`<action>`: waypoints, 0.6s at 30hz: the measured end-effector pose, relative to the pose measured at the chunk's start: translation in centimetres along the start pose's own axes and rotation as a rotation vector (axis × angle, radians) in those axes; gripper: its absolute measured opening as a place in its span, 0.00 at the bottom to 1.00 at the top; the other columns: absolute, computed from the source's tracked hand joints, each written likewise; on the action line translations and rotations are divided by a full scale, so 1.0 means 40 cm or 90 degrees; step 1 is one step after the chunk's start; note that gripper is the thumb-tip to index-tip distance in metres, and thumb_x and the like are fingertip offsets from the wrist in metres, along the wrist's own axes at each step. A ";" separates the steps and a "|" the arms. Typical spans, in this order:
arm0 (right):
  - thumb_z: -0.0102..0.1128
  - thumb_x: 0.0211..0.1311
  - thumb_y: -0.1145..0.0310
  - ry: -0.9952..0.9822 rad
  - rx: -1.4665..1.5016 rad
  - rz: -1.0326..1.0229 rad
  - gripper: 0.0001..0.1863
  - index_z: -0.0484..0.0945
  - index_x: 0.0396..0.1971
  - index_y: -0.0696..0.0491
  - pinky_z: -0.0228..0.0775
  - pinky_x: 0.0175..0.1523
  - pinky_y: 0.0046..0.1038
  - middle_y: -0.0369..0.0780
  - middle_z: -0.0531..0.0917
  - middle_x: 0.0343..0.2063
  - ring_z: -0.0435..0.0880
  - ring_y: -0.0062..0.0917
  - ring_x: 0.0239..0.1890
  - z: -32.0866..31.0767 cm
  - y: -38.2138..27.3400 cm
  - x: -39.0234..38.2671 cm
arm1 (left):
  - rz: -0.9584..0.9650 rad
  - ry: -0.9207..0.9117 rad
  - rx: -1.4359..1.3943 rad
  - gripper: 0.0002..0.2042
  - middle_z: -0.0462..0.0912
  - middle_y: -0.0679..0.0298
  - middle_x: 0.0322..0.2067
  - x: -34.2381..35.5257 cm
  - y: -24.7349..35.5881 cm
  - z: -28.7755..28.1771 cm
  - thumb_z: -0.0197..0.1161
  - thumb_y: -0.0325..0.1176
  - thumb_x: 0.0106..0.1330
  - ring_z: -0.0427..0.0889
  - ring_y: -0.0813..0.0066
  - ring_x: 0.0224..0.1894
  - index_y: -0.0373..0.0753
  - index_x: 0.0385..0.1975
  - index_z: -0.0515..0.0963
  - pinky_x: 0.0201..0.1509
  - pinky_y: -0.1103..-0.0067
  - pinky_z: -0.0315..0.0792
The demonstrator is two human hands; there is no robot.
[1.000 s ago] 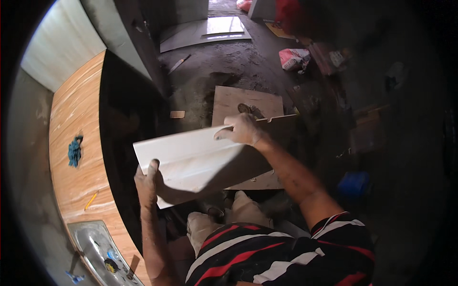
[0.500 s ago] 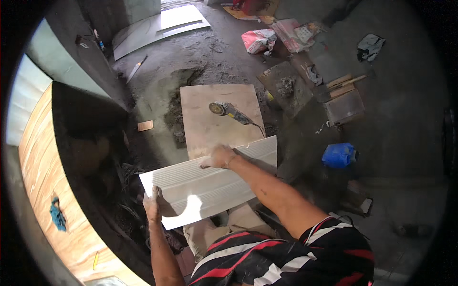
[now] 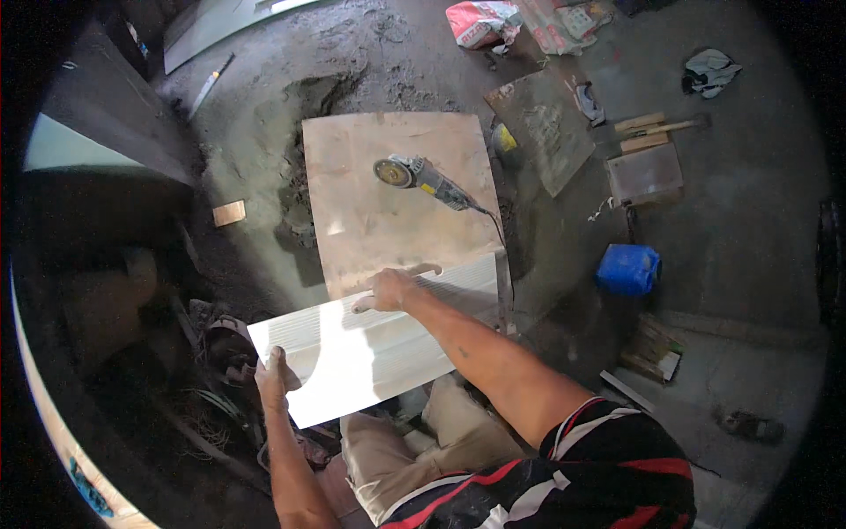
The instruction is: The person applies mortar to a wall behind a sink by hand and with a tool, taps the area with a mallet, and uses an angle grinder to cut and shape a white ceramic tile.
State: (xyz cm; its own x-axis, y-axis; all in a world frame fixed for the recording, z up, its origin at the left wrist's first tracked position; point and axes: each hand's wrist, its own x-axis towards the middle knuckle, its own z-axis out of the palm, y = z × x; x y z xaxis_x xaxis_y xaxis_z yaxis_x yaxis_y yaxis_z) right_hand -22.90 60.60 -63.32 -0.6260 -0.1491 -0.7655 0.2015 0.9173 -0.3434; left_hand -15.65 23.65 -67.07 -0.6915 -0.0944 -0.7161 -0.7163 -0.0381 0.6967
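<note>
Fingers of the left hand (image 3: 272,381) clasp the left end of a white ribbed panel (image 3: 344,357); those of the right hand (image 3: 390,289) hold its far edge. The panel slants before the person's knees (image 3: 454,410). Beyond lies a tan board (image 3: 388,220) bearing an angle grinder (image 3: 432,185); rightward, a blue container (image 3: 628,270).
</note>
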 end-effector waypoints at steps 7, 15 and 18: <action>0.63 0.52 0.26 0.024 0.025 -0.014 0.42 0.89 0.47 0.53 0.70 0.66 0.44 0.54 0.86 0.49 0.82 0.48 0.57 0.056 0.071 0.147 | -0.055 -0.019 -0.019 0.29 0.82 0.62 0.48 0.133 -0.086 0.023 0.66 0.49 0.72 0.81 0.73 0.48 0.28 0.59 0.75 0.53 0.75 0.75; 0.65 0.51 0.27 -0.033 -0.003 0.026 0.42 0.88 0.51 0.49 0.69 0.67 0.43 0.49 0.86 0.52 0.82 0.44 0.60 0.038 0.153 0.231 | -0.067 -0.060 -0.037 0.32 0.82 0.60 0.49 0.222 -0.138 0.113 0.67 0.51 0.71 0.81 0.71 0.47 0.27 0.60 0.74 0.53 0.75 0.75; 0.64 0.52 0.27 -0.043 -0.006 0.032 0.42 0.87 0.52 0.50 0.70 0.66 0.44 0.49 0.86 0.52 0.82 0.45 0.60 0.032 0.175 0.242 | -0.117 -0.035 0.020 0.32 0.82 0.60 0.48 0.244 -0.139 0.138 0.67 0.53 0.71 0.81 0.71 0.47 0.26 0.59 0.74 0.52 0.75 0.75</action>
State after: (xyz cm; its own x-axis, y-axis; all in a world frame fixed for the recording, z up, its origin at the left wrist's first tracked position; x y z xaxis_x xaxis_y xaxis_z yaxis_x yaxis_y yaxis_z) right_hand -26.60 65.11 -73.82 -0.5635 -0.1274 -0.8162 0.2236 0.9276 -0.2992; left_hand -18.94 28.42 -78.18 -0.5523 -0.0341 -0.8329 -0.8329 -0.0189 0.5531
